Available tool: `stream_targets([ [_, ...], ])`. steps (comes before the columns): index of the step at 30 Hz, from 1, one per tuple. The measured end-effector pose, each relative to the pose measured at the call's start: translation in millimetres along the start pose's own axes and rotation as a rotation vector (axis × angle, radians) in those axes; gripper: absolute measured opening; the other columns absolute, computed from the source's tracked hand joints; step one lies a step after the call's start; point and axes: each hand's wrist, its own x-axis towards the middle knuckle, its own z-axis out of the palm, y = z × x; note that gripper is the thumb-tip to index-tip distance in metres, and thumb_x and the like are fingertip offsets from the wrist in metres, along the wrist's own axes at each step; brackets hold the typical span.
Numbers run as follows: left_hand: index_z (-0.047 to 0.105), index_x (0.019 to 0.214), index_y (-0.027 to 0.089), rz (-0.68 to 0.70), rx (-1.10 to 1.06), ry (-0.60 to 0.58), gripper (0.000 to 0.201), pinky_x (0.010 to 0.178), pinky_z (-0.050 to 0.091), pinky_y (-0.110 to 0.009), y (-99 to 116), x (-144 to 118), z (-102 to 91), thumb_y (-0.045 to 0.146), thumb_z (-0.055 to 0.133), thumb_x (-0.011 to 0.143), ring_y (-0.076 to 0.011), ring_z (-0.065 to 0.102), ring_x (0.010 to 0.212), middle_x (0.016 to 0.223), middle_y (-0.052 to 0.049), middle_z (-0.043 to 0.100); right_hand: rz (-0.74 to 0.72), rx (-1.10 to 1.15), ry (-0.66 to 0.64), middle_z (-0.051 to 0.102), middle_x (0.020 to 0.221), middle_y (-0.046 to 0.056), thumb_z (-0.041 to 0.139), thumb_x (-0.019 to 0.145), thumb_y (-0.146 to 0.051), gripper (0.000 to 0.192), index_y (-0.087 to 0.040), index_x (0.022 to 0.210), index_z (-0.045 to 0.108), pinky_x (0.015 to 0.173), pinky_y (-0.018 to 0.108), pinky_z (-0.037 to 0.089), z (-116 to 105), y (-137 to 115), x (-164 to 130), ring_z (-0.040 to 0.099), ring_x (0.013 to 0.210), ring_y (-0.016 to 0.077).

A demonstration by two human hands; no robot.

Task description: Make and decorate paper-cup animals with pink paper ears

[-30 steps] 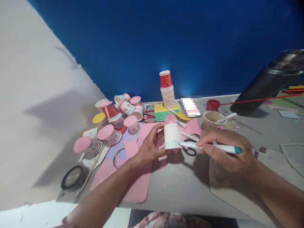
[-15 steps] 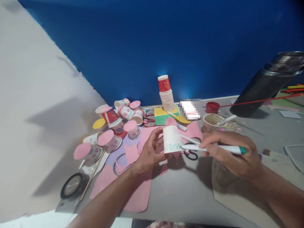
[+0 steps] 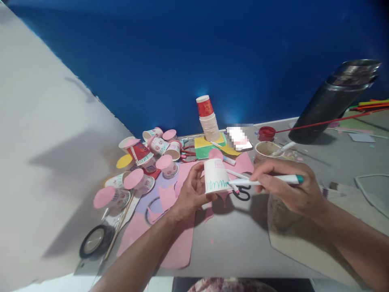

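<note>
My left hand [image 3: 192, 190] grips a white paper cup [image 3: 215, 173] from its left side, holding it upside down above the table. A pink round piece [image 3: 215, 154] shows behind its upper end. Pink lines mark the cup's upper side, and a green zigzag runs along its lower band. Between the fingers of my right hand [image 3: 287, 186] is a green marker [image 3: 273, 180], its tip touching the cup at the right end of the zigzag. Black-handled scissors [image 3: 242, 193] lie behind, partly covered by white pens.
Several decorated cups with pink discs [image 3: 138, 180] crowd the left. At the back stands a stack of paper cups [image 3: 208, 117], with a phone [image 3: 240, 139] beside it. A dark flask [image 3: 331, 105] stands right, and a tape roll [image 3: 94, 240] lies front left near pink paper [image 3: 179, 247].
The green zigzag reaches a little further right on the cup. The whole view has shifted slightly, with both hands, cup and marker a little further left in the picture.
</note>
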Motion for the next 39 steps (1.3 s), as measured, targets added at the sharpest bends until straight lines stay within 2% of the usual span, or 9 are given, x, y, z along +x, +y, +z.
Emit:
stream_targets([
  [5,0.055,0.133,0.03,-0.017,-0.008,0.03,0.083,0.087,0.058,-0.031,2.1,-0.1,2.4,0.023,0.098,0.062,-0.0265,0.065,0.118,0.14,-0.008,0.06,0.021,0.052,-0.025,0.069,0.064,-0.005,0.058,0.095,-0.011,0.024,-0.023,0.076,0.068,0.05,0.023,0.043,-0.4,1.8,0.1,0.057,0.052,0.0089],
  [10,0.052,0.133,0.029,-0.067,-0.076,-0.005,0.085,0.076,0.059,-0.028,5.3,-0.6,4.5,0.026,0.098,0.062,-0.027,0.069,0.11,0.138,-0.009,0.062,0.022,0.071,0.053,0.07,0.064,-0.005,0.059,0.096,-0.014,0.024,-0.023,0.075,0.068,0.049,0.023,0.042,1.0,-1.9,1.0,0.055,0.051,0.0088],
  [13,0.05,0.136,0.029,-0.073,-0.077,-0.01,0.09,0.071,0.058,-0.025,5.2,-0.6,3.6,0.024,0.099,0.061,-0.0236,0.071,0.102,0.137,-0.009,0.063,0.006,0.078,0.058,0.07,0.064,-0.005,0.058,0.096,-0.013,0.024,-0.023,0.076,0.067,0.049,0.023,0.042,1.9,-3.8,1.9,0.055,0.052,0.009],
  [19,0.05,0.137,0.028,-0.085,-0.074,-0.01,0.092,0.069,0.058,-0.025,5.8,0.0,3.9,0.024,0.099,0.059,-0.0211,0.074,0.092,0.129,-0.009,0.069,0.029,0.092,0.024,0.069,0.062,-0.005,0.057,0.093,-0.011,0.027,-0.023,0.071,0.065,0.048,0.023,0.042,0.5,-4.2,2.2,0.056,0.051,0.0088],
  [22,0.05,0.137,0.027,-0.091,-0.082,-0.01,0.093,0.067,0.058,-0.023,7.5,0.0,5.7,0.024,0.1,0.058,-0.0197,0.074,0.088,0.122,-0.008,0.071,0.028,0.092,0.06,0.069,0.061,-0.006,0.057,0.094,-0.011,0.027,-0.023,0.072,0.066,0.048,0.022,0.041,0.4,-3.6,1.7,0.055,0.051,0.008],
  [28,0.05,0.136,0.029,-0.107,-0.094,-0.039,0.092,0.064,0.057,-0.022,9.5,-1.3,7.6,0.025,0.1,0.059,-0.0221,0.076,0.091,0.125,-0.009,0.072,0.019,0.072,0.091,0.069,0.062,-0.007,0.059,0.095,-0.013,0.025,-0.023,0.074,0.067,0.05,0.023,0.041,1.7,-3.2,3.3,0.051,0.049,0.0074],
  [32,0.052,0.136,0.028,-0.098,-0.071,-0.013,0.092,0.068,0.058,-0.024,8.7,-2.0,7.0,0.024,0.1,0.058,-0.0223,0.075,0.095,0.128,-0.009,0.07,0.054,0.096,0.058,0.068,0.06,-0.006,0.058,0.093,-0.012,0.027,-0.023,0.07,0.066,0.051,0.023,0.042,0.6,-3.0,2.4,0.053,0.05,0.0075],
  [35,0.053,0.136,0.028,-0.088,-0.059,0.001,0.093,0.07,0.058,-0.025,7.0,-1.0,6.1,0.025,0.101,0.057,-0.0247,0.072,0.103,0.132,-0.01,0.068,0.068,0.122,0.062,0.068,0.061,-0.006,0.057,0.094,-0.012,0.027,-0.023,0.071,0.067,0.051,0.023,0.043,0.4,-3.3,1.2,0.054,0.05,0.0079],
  [39,0.054,0.136,0.028,-0.075,-0.053,-0.007,0.091,0.083,0.059,-0.03,3.9,0.0,4.3,0.026,0.1,0.057,-0.0299,0.066,0.12,0.14,-0.011,0.064,0.044,0.112,0.073,0.069,0.063,-0.005,0.059,0.094,-0.014,0.026,-0.023,0.071,0.067,0.053,0.023,0.045,2.2,-4.3,1.0,0.055,0.052,0.0084],
])
